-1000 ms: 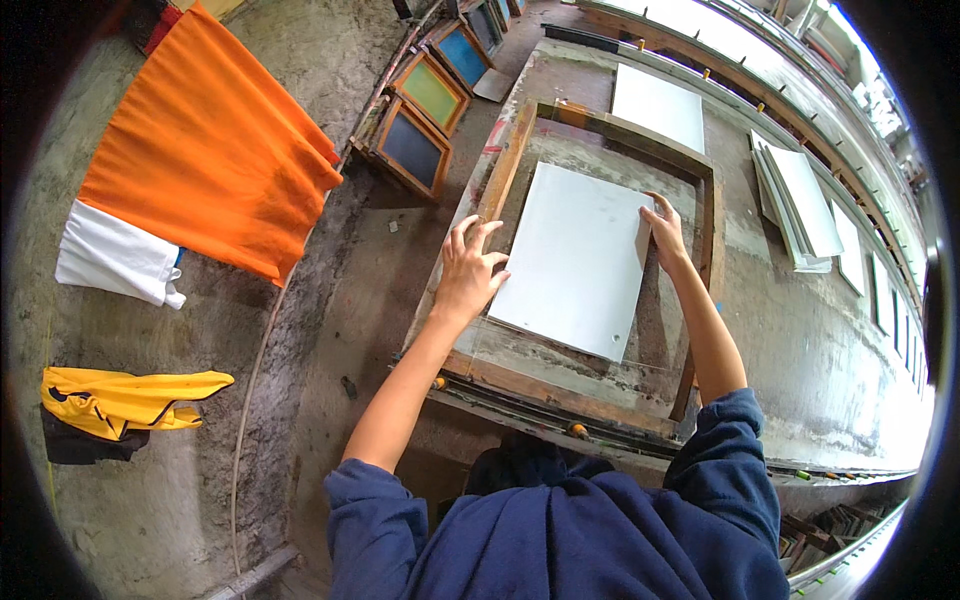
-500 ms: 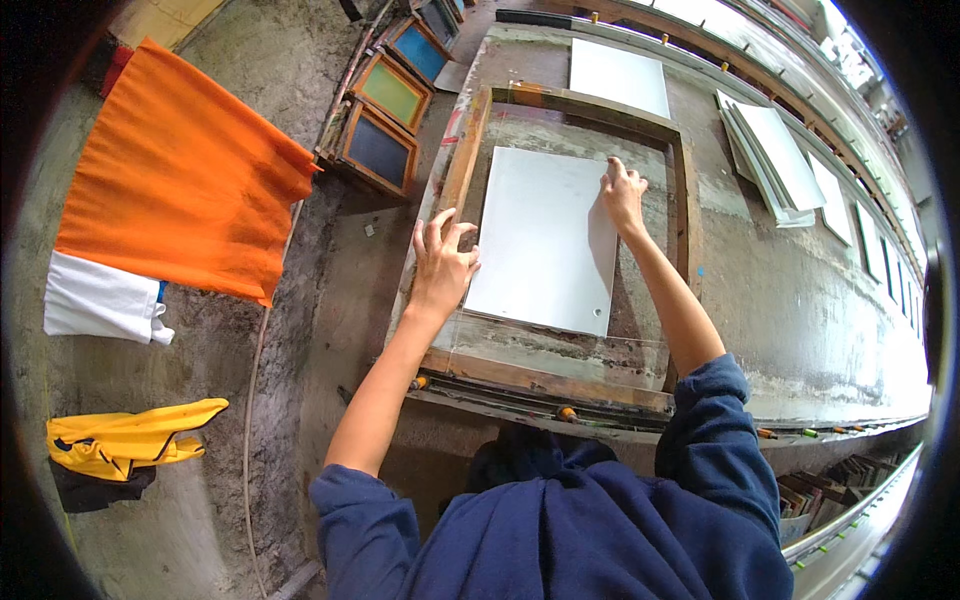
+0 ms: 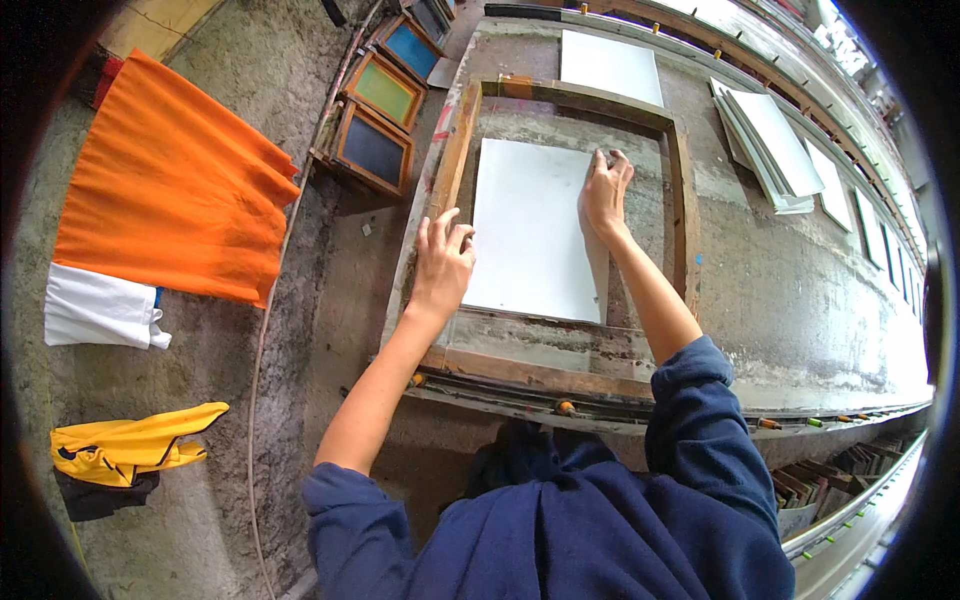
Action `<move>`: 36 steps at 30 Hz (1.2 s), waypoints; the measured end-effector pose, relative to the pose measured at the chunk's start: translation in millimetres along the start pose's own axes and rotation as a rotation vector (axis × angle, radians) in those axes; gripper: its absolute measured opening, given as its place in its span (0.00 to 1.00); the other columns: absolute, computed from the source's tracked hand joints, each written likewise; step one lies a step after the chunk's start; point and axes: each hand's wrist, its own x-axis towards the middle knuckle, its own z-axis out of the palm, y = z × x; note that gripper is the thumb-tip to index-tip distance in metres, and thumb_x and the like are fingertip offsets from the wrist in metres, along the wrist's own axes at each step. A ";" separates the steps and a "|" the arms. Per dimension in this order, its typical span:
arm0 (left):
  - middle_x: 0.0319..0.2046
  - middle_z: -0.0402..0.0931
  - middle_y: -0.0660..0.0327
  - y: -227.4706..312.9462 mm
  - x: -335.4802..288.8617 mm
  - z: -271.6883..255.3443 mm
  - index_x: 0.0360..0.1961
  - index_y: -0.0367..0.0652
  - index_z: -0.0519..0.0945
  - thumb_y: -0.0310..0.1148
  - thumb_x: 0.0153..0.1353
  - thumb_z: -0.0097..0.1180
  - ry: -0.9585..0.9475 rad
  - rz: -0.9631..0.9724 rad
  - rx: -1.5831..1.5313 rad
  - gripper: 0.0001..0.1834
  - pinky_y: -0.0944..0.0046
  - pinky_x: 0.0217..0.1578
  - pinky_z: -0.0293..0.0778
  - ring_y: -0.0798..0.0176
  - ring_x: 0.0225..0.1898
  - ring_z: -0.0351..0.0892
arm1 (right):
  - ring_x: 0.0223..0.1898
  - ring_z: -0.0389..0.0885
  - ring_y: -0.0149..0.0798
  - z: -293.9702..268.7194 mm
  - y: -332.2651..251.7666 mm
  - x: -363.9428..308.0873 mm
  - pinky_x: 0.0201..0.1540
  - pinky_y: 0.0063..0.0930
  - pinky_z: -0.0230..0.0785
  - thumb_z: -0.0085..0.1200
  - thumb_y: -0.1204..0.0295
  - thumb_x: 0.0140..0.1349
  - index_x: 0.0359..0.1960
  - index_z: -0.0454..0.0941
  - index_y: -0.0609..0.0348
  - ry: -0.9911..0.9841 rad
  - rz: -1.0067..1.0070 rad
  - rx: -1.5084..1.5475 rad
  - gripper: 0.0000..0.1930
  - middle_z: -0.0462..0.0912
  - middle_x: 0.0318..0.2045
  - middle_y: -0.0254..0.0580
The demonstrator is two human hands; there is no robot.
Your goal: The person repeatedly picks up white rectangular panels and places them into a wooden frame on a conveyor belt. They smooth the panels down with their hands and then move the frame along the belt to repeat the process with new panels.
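Observation:
A white sheet lies flat inside a rectangular wooden frame on the worktable. My left hand hovers by the sheet's left edge, beside the frame's left bar, with fingers bent and apart. On the opposite side, my right hand is over the upper right edge of the sheet, fingers curled and slightly apart. Neither hand visibly grips anything. I cannot tell whether a mesh spans the frame, or whether the fingertips press on the sheet.
Another white sheet lies beyond the frame. A loose stack of white sheets is to the right, with more boards past it. Small coloured framed screens lean at the left. An orange cloth and a yellow garment are farther left.
My right hand has moved slightly left and nearer along the sheet's right edge. My left hand stays by the left edge. The whole view has shifted a little.

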 end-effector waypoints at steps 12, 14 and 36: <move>0.66 0.33 0.35 37.4 -10.0 15.2 0.61 0.18 0.46 0.54 0.62 0.38 -0.245 -0.118 -0.087 0.45 0.48 0.66 0.30 0.44 0.69 0.27 | 0.69 0.41 0.52 -48.8 -43.9 -96.2 0.69 0.42 0.33 0.32 0.65 0.63 0.62 0.50 0.74 -0.444 -0.440 -0.063 0.30 0.49 0.65 0.61; 0.65 0.31 0.34 31.5 4.4 20.7 0.62 0.18 0.42 0.53 0.62 0.40 -0.239 -0.112 -0.230 0.46 0.48 0.66 0.31 0.43 0.69 0.27 | 0.69 0.42 0.51 -55.4 -45.6 -98.7 0.69 0.43 0.33 0.33 0.65 0.62 0.63 0.50 0.73 -0.478 -0.452 -0.043 0.30 0.49 0.65 0.59; 0.62 0.55 0.43 -7.7 165.8 103.3 0.61 0.27 0.57 0.45 0.59 0.43 0.141 -0.171 -0.180 0.36 0.51 0.66 0.39 0.49 0.68 0.45 | 0.65 0.55 0.52 28.0 -16.5 36.0 0.66 0.43 0.45 0.37 0.67 0.61 0.56 0.63 0.75 -0.083 -0.190 -0.097 0.25 0.64 0.58 0.61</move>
